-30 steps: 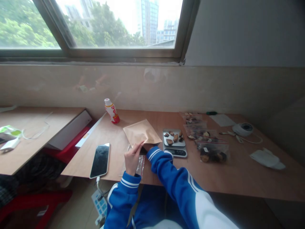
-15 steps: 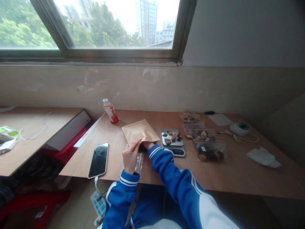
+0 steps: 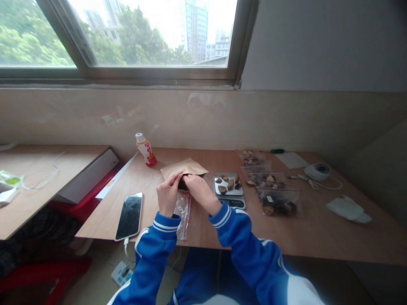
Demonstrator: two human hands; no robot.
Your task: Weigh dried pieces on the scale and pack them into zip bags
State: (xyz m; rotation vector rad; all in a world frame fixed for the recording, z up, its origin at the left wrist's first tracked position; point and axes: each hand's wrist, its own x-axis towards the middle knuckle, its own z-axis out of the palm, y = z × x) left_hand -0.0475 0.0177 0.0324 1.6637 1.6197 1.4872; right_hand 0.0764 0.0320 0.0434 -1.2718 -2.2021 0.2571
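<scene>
The near edge of the paper bag (image 3: 182, 165) is pinched between the thumb and fingers of the left hand (image 3: 167, 195), and most of the bag is spread just beyond the fingertips of both hands. Its dark mouth is touched by the right hand (image 3: 203, 192), whose fingertips are partly hidden; whether they are closed on the paper cannot be told. The bag's contents cannot be made out. To the right of these fingers, brown pieces (image 3: 230, 184) are held on a scale (image 3: 237, 203), its display unreadable.
</scene>
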